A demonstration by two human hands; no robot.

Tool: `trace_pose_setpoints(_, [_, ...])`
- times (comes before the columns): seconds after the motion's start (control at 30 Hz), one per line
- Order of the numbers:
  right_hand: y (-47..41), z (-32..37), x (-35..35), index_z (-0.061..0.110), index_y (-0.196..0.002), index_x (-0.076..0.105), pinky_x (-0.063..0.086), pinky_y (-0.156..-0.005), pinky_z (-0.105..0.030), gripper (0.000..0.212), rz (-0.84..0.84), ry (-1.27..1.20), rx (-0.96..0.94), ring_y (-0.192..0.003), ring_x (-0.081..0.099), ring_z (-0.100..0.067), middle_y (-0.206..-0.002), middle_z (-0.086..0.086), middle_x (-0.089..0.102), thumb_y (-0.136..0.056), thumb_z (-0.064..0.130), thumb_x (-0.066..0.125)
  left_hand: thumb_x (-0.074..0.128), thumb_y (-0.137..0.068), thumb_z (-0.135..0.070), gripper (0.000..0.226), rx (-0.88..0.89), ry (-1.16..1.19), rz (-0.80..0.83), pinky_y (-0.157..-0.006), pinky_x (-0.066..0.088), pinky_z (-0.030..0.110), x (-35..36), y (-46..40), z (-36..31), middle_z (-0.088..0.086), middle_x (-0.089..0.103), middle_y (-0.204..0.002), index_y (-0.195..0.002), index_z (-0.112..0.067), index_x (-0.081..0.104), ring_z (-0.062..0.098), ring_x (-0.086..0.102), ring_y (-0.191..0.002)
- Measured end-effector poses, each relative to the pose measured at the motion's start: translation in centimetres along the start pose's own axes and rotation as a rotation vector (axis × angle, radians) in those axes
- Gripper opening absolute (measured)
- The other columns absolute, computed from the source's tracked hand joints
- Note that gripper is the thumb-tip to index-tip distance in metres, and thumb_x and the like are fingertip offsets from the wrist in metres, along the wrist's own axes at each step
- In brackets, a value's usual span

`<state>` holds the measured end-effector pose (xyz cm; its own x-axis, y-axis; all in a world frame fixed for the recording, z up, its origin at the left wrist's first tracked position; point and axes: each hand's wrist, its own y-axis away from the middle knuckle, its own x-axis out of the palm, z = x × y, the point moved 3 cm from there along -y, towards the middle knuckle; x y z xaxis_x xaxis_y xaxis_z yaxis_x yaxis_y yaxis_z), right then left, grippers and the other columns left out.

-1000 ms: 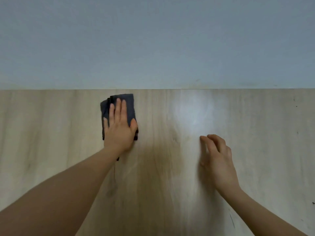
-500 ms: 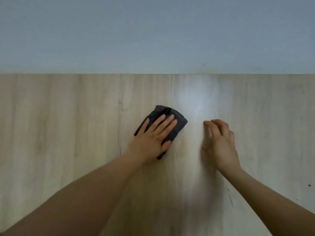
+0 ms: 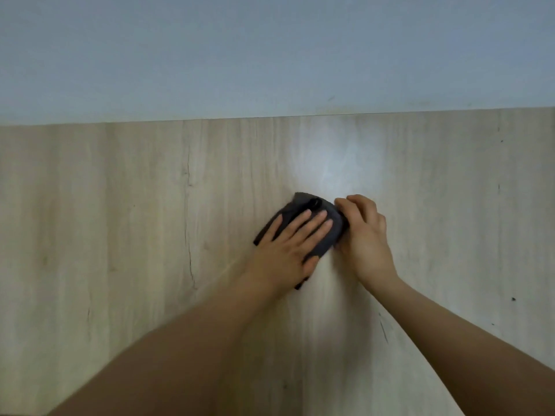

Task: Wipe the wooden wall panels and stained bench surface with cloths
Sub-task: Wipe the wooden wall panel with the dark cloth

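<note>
- One dark cloth [image 3: 322, 226], left hand [image 3: 288, 250] pressing it flat-fingered on wood wall panel [image 3: 120, 220].
- Right hand [image 3: 365, 235] curled, pinching the cloth's edge.
- Panel wiping judged midway; bench unseen.

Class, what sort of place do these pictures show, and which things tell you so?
Probably an indoor room: a light wooden wall panel runs below a painted wall, and a hand presses a dark cloth on it.

Indoor room, type not determinable. The view is filled by a light wood-grain wall panel [image 3: 120, 235] with dark vertical cracks and small marks, its straight top edge meeting a plain, pale blue-grey painted wall [image 3: 270, 49]. A soft glare patch of light lies on the panel.
</note>
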<state>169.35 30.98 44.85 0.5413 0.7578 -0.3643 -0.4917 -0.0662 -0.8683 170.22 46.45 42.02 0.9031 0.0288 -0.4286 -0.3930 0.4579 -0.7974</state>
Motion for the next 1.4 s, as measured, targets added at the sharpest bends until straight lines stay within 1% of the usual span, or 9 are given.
trace_pose_setpoints(0.17, [0.3, -0.7, 0.1, 0.019, -0.138, 0.040, 0.029, -0.090, -0.022, 0.066, -0.010, 0.028, 0.032, -0.127, 0.024, -0.021, -0.145, 0.004, 0.024, -0.079, -0.006, 0.058, 0.021, -0.098, -0.043, 0.061, -0.433, 0.086, 0.003, -0.117, -0.003, 0.042, -2.7, 0.3, 6.4, -0.010, -0.015, -0.156, -0.147, -0.030, -0.014, 0.006, -0.018, -0.141])
trace_pose_setpoints(0.3, [1.6, -1.3, 0.3, 0.021, -0.138, 0.039, 0.035, -0.093, -0.028, 0.066, -0.013, 0.041, 0.058, -0.128, 0.021, -0.022, -0.146, 0.004, 0.023, -0.079, -0.006, 0.053, 0.023, -0.101, -0.036, 0.064, -0.814, 0.184, -0.072, -0.114, -0.013, 0.045, -2.5, -2.2, 2.5, -0.006, -0.026, -0.155, -0.145, -0.026, -0.023, 0.014, -0.023, -0.142])
trace_pose_setpoints(0.4, [2.8, -1.6, 0.3, 0.021, -0.135, 0.041, 0.037, -0.092, -0.029, 0.060, -0.031, 0.023, 0.077, -0.125, 0.023, -0.021, -0.143, 0.005, 0.025, -0.082, -0.005, 0.047, 0.015, -0.095, -0.040, 0.061, -0.476, 0.151, -0.015, -0.114, -0.010, 0.047, -0.5, -3.4, -2.4, -0.012, -0.029, -0.150, -0.141, -0.031, -0.024, 0.007, -0.029, -0.137])
trace_pose_setpoints(0.57, [4.6, -1.5, 0.4, 0.019, -0.139, 0.035, 0.039, -0.091, -0.031, 0.057, 0.021, 0.095, 0.110, -0.128, 0.021, -0.019, -0.145, 0.004, 0.022, -0.087, -0.001, 0.045, 0.033, -0.088, -0.039, 0.063, -0.082, 0.002, -0.014, -0.114, 0.016, 0.047, 0.1, -0.6, -0.6, -0.008, 0.022, -0.156, -0.149, -0.028, 0.019, 0.012, 0.017, -0.142])
trace_pose_setpoints(0.77, [5.3, 0.4, 2.4, 0.022, -0.137, 0.036, 0.044, -0.086, -0.034, 0.060, 0.051, 0.092, 0.121, -0.128, 0.017, -0.018, -0.145, 0.004, 0.019, -0.083, -0.005, 0.043, 0.014, -0.090, -0.053, 0.069, -0.483, 0.043, 0.025, -0.116, 0.004, 0.047, -1.1, 6.3, 7.6, -0.009, -0.010, -0.155, -0.148, -0.024, -0.010, 0.010, -0.010, -0.144])
trace_pose_setpoints(0.93, [5.2, 0.3, 2.5, 0.025, -0.133, 0.037, 0.045, -0.081, -0.035, 0.060, 0.036, 0.086, 0.139, -0.124, 0.019, -0.019, -0.142, 0.006, 0.022, -0.082, -0.005, 0.041, 0.014, -0.098, -0.044, 0.063, -1.020, 0.242, -0.072, -0.116, -0.007, 0.051, -0.6, 5.0, 3.2, -0.004, -0.020, -0.156, -0.147, -0.022, -0.018, 0.016, -0.020, -0.143])
trace_pose_setpoints(1.03, [5.0, 0.1, 2.6, 0.026, -0.132, 0.037, 0.042, -0.081, -0.033, 0.059, 0.029, 0.092, 0.126, -0.122, 0.019, -0.018, -0.140, 0.006, 0.022, -0.082, -0.003, 0.045, 0.000, -0.087, -0.050, 0.066, -0.691, 0.201, 0.059, -0.112, -0.016, 0.050, 1.8, 4.5, -1.8, -0.008, -0.037, -0.148, -0.136, -0.029, -0.038, 0.010, -0.035, -0.135])
trace_pose_setpoints(1.2, [4.7, -0.5, 3.1, 0.026, -0.132, 0.039, 0.041, -0.085, -0.031, 0.056, 0.015, 0.090, 0.117, -0.123, 0.021, -0.021, -0.139, 0.005, 0.024, -0.084, -0.002, 0.051, 0.028, -0.093, -0.046, 0.066, -0.167, 0.044, 0.071, -0.114, 0.019, 0.052, 1.8, 6.0, -0.5, -0.010, 0.012, -0.157, -0.152, -0.029, 0.003, 0.015, 0.012, -0.143])
trace_pose_setpoints(1.4, [4.7, -0.5, 3.0, 0.026, -0.130, 0.041, 0.046, -0.079, -0.035, 0.060, 0.003, 0.075, 0.095, -0.123, 0.024, -0.022, -0.137, 0.007, 0.025, -0.080, -0.007, 0.048, 0.001, -0.089, -0.056, 0.062, -0.620, 0.163, 0.084, -0.115, -0.010, 0.041, 0.0, 7.8, 3.9, -0.014, -0.028, -0.148, -0.139, -0.032, -0.027, 0.008, -0.027, -0.138])
